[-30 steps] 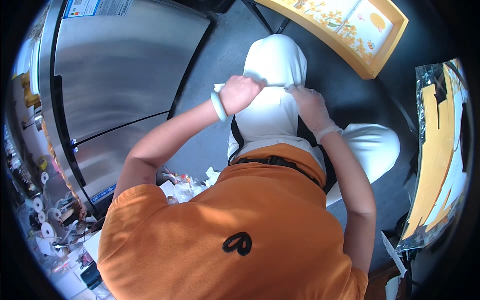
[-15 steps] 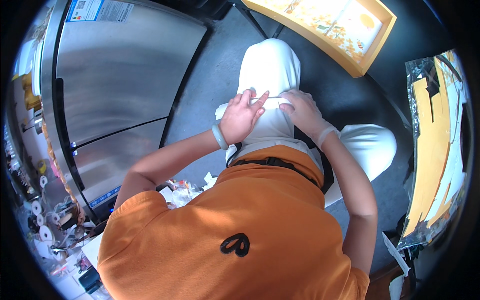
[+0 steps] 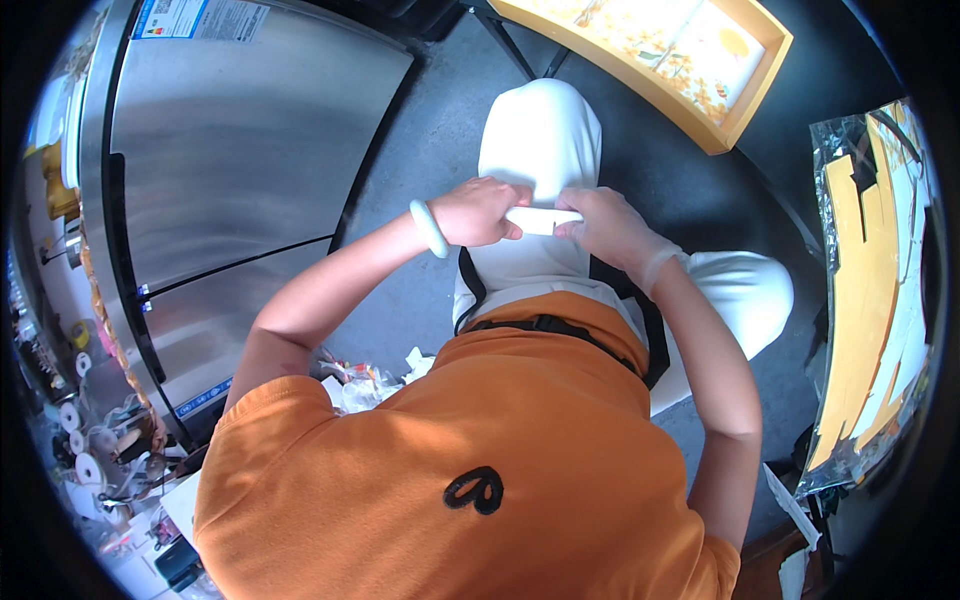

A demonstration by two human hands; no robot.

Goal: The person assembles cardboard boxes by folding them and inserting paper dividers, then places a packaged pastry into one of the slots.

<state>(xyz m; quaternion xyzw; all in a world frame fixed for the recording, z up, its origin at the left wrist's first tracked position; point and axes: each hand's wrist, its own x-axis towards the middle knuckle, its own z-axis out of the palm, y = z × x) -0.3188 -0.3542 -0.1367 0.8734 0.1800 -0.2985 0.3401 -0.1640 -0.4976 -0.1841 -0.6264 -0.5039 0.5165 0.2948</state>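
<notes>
One white strip spans the gap between two hands over a white trouser leg, its ends covered by fingers. Around them stand one steel refrigerator at left, one yellow-rimmed tray at far right and one plastic-wrapped bundle at right. With elbows bent, the bare left hand and gloved right hand each keep their grip pinched on an end.

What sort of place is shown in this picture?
Probably a small workshop or storeroom, though I cannot be sure: a steel fridge and several white rolls are at the left, and plastic-wrapped yellow boards at the right.
</notes>
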